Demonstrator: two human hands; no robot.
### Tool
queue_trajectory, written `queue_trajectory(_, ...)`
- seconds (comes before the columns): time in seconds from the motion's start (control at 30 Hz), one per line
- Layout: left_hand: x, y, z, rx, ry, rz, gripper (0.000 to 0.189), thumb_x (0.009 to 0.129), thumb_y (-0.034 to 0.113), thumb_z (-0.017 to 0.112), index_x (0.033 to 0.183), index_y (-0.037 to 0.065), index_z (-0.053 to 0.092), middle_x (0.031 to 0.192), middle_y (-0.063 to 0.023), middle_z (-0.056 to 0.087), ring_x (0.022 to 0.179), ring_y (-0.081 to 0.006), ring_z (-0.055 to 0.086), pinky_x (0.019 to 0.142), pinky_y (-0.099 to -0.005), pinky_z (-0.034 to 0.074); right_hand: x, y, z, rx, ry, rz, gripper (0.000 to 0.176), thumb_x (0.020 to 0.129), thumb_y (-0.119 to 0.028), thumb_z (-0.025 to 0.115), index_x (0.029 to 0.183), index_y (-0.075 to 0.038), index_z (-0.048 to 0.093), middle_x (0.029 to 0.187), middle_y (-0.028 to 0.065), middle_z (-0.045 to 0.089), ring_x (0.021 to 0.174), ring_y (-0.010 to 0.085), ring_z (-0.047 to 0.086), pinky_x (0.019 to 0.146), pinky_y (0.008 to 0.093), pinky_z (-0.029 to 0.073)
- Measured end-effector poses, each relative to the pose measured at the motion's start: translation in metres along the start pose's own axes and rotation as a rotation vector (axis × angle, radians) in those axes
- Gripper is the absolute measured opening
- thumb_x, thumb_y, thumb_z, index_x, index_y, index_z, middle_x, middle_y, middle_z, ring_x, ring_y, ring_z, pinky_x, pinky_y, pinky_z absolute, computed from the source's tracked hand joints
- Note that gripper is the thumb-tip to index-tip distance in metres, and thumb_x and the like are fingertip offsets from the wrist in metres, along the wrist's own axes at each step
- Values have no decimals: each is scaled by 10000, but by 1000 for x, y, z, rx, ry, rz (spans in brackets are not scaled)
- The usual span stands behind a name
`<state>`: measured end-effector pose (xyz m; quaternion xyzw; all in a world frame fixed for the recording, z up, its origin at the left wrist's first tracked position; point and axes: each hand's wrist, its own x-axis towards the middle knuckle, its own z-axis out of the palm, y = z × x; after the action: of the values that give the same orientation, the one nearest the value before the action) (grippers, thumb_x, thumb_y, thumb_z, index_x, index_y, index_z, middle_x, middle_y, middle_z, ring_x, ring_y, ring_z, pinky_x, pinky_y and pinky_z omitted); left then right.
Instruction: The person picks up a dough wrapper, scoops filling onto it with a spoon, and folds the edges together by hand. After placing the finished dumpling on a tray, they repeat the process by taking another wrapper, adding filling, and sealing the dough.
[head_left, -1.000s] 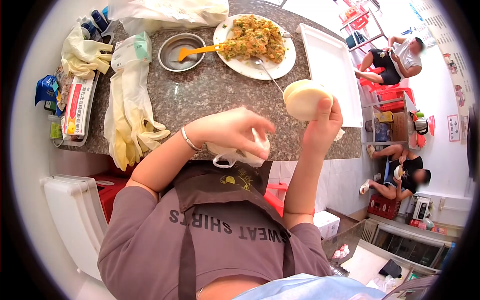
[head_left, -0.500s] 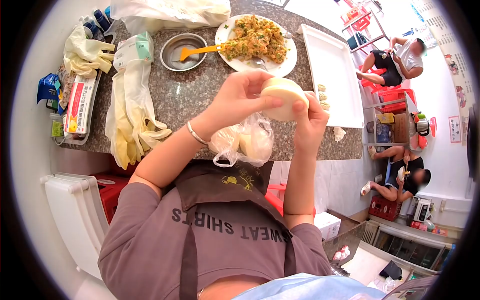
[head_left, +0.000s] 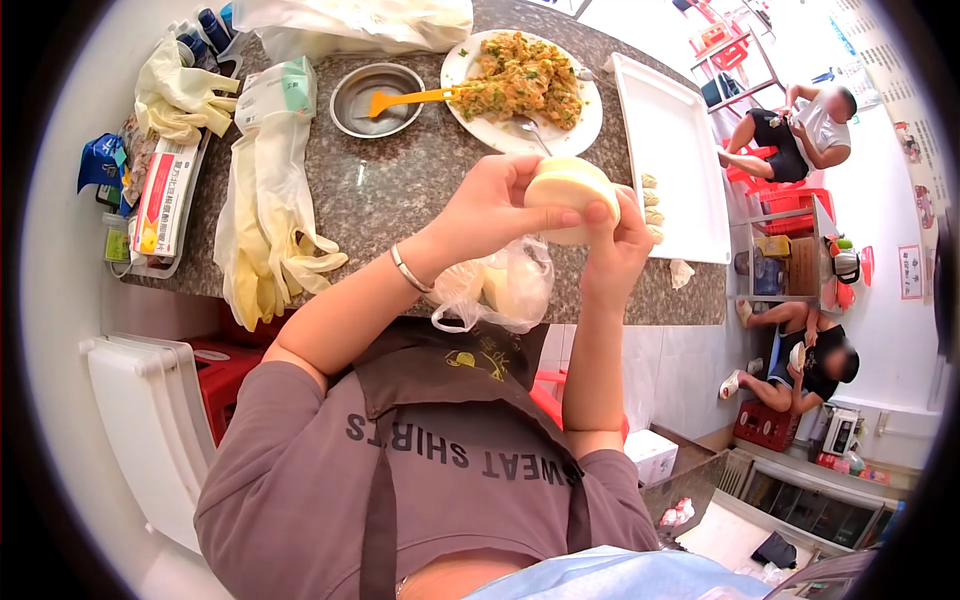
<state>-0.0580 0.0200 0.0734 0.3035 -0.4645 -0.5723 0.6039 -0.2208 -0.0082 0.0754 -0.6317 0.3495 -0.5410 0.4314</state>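
Note:
Both hands are raised over the table's front edge, holding a stack of round pale-yellow dumpling wrappers (head_left: 572, 190). My left hand (head_left: 492, 212) grips the stack from the left, thumb across its near face. On the other side, the thumb and fingers of my right hand (head_left: 622, 240) pinch its edge. Below the hands, a clear plastic bag (head_left: 525, 290) contains more pale round pieces. Beyond them is a white plate (head_left: 458, 68) of chopped orange-and-green filling (head_left: 525, 80), with a metal utensil handle resting on it. Several small folded dumplings (head_left: 651, 210) line the near left side of a white tray (head_left: 690, 150).
A metal bowl (head_left: 350, 118) with an orange spatula (head_left: 410, 98) over it stands left of the plate. Long pale gloves (head_left: 265, 220) lie on the granite table (head_left: 390, 200). Boxes and packets (head_left: 165, 200) crowd the left end. Two people sit at the far right.
The view has shifted slightly, so the table items appear a little right and lower. Both hands keep their hold on the wrapper stack, with slight finger movement at most.

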Motion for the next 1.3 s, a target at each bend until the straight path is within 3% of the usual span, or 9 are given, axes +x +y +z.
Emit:
queue_trajectory(0.07, 0, 4, -9, 71, -37, -12, 394, 830, 141, 785, 1137, -46, 623, 1006, -79, 705, 924, -110, 667, 809, -265, 551, 3, -3, 2, -6, 41, -69, 377, 850, -251, 762, 1046, 58, 672, 1019, 67, 622, 931, 139, 562, 851, 286, 440)
queue_trajectory(0.17, -2, 7, -12, 157, -88, -40, 386, 831, 134, 781, 1135, -45, 626, 1017, -81, 704, 933, -109, 664, 813, -266, 548, 7, -5, -18, -72, -236, 28, 356, 858, -238, 751, 1050, 52, 674, 1006, 63, 628, 938, 135, 569, 853, 276, 444)
queue_trajectory(0.33, -6, 1, 4, -11, 84, 41, 342, 841, 127, 769, 1106, -48, 644, 986, -84, 710, 902, -107, 669, 798, -262, 546, -1, 0, -10, 2, -85, 34, 333, 856, -212, 750, 1056, 42, 672, 973, 54, 628, 922, 131, 566, 842, 268, 441)
queue_trajectory(0.5, -7, 4, -11, 144, -106, -63, 374, 844, 147, 773, 1118, -47, 610, 1009, -96, 703, 941, -123, 671, 801, -273, 554, 5, -12, -10, -64, -210, 41, 335, 865, -261, 759, 973, 40, 659, 927, 39, 620, 880, 113, 550, 808, 260, 440)
queue_trajectory(0.67, -11, 1, 4, 23, 55, 23, 357, 841, 127, 771, 1106, -55, 614, 998, -95, 706, 928, -121, 670, 794, -274, 554, -3, -6, -4, 46, -27, 64, 317, 860, -263, 758, 948, 25, 659, 901, 30, 614, 833, 114, 547, 774, 257, 441)
queue_trajectory(0.83, -13, 8, -14, 238, -157, -125, 404, 833, 126, 781, 1148, -39, 589, 1039, -98, 694, 956, -124, 664, 826, -287, 555, -6, -5, -15, -138, -183, 46, 338, 875, -295, 755, 904, 27, 657, 860, 13, 625, 817, 90, 544, 729, 238, 437)
queue_trajectory(1.07, -16, -5, -14, 77, -141, -120, 283, 846, 78, 753, 1068, -55, 638, 967, -77, 710, 904, -121, 673, 816, -267, 553, -15, -3, -21, -40, -77, 50, 358, 895, -301, 733, 939, 49, 668, 825, 7, 631, 784, 72, 540, 700, 225, 428)
queue_trajectory(1.2, -14, -1, -20, 132, -202, -184, 314, 867, 53, 731, 1137, -58, 616, 1074, -82, 695, 982, -118, 659, 882, -271, 535, -22, -1, -24, -69, -30, 70, 348, 937, -287, 687, 948, 60, 671, 814, -12, 628, 771, 53, 527, 663, 215, 415)
queue_trajectory(1.3, -24, -1, -19, 398, -154, -92, 658, 788, 170, 819, 1338, -3, 502, 1191, -141, 655, 1061, -180, 646, 893, -285, 530, -31, 4, -31, -49, 80, 128, 343, 949, -293, 670, 949, 51, 680, 814, -9, 634, 739, 46, 525, 635, 213, 416)
